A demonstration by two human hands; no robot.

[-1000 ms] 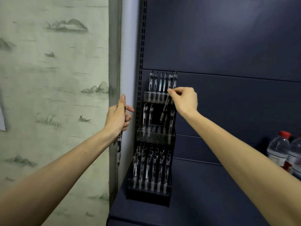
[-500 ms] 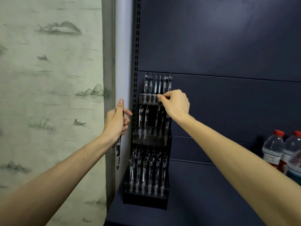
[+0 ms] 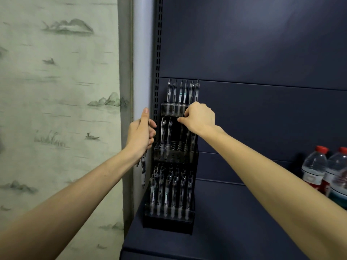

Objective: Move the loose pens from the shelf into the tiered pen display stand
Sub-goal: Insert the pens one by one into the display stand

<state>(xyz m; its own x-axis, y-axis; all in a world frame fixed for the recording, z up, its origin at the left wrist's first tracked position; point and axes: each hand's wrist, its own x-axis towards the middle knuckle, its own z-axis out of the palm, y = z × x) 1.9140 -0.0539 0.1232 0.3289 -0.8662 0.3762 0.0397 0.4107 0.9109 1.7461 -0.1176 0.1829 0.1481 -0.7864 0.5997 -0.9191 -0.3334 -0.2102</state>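
I see a dark blue shelf point(image 3: 234, 231) carrying the black pen stand point(image 3: 169, 224) and water bottles point(image 3: 313, 169) far right.

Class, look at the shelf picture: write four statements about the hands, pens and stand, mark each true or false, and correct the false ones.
1. The left hand holds a pen. True.
2. The right hand is at the stand's bottom tier. False: it is at the middle tier, just below the top one.
3. Water bottles stand right of the pen display stand. True.
4. The top tier is empty. False: the top tier holds pens.
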